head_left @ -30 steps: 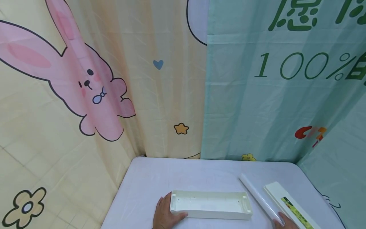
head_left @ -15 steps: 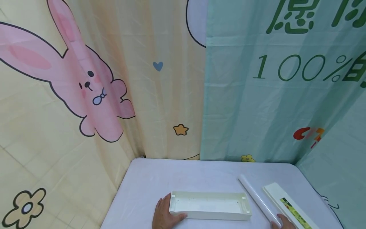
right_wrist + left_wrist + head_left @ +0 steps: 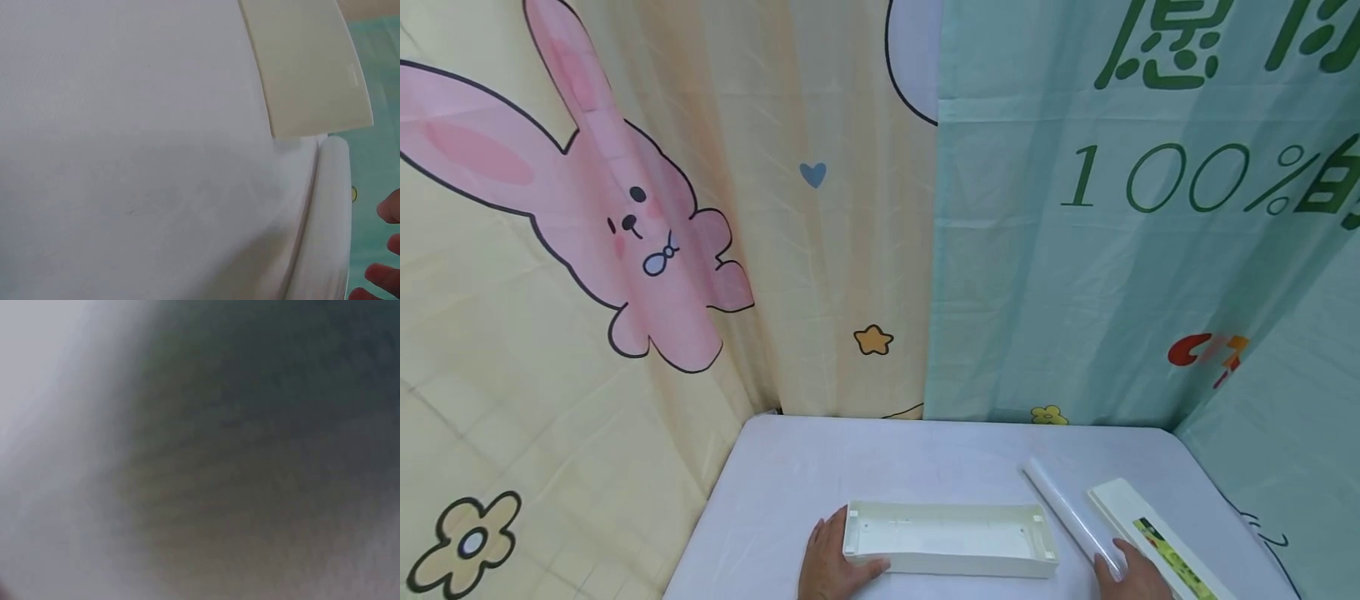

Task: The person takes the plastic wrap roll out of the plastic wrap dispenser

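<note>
My left hand point(image 3: 833, 562) grips the left end of a long, open-topped white plastic box point(image 3: 955, 565), thumb along its front wall and fingers behind the end. To the right lies a shiny, whitish roll of cling film point(image 3: 1067, 510), slanting away toward the back. Around the roll's near end, my right hand point(image 3: 1135, 573) has its thumb on one side and fingers on the other. In the right wrist view, fingertips point(image 3: 389, 244) show at the edge beside the roll point(image 3: 328, 212). The left wrist view is only a dark blur.
A long white lid point(image 3: 1131, 508) with a green and yellow label strip lies just right of the roll, close by the right hand. All stands on a white-covered table point(image 3: 865, 446). Printed curtains point(image 3: 842, 250) hang right behind and beside it.
My right hand has moved slightly forward and left along the roll's near end, and more of it shows. The left hand keeps its grip on the box; the view shifts slightly.
</note>
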### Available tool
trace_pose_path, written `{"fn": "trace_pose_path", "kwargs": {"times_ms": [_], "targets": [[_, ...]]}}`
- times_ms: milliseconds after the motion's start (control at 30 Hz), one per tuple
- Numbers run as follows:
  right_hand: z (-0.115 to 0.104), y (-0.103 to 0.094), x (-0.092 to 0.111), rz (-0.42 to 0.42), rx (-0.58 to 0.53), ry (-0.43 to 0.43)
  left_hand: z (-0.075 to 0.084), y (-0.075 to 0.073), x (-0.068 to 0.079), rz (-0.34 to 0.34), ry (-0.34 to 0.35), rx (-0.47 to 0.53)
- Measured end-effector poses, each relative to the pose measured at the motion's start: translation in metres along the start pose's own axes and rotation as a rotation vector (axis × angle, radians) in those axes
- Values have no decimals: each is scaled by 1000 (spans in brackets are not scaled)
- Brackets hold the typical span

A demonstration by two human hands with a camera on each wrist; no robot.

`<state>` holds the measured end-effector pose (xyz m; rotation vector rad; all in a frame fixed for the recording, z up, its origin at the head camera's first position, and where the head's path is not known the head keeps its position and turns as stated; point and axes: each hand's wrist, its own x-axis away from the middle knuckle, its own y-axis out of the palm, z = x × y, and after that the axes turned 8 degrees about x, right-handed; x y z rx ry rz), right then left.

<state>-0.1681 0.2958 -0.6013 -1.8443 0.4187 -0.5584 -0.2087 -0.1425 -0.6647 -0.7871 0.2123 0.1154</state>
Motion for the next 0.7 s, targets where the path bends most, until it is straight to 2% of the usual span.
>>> {"fn": "trace_pose_path", "kwargs": {"times_ms": [133,233,333,433,533,700], "targets": [[-25,-6,-1,97,-10,-105,-1,-6,0,29,61,-9],[-35,-13,-9,139,23,-192,-1,-8,-2,15,77,-4],[-38,-24,-26,176,105,-284,1,-10,-6,-17,72,-5],[-34,-33,-48,202,176,-376,2,-16,-10,-41,102,-28],[-25,-42,-71,188,215,-455,-3,-29,-14,-85,150,-70],[-10,-66,-96,81,274,-496,-26,-51,-21,-179,202,-208]]}}
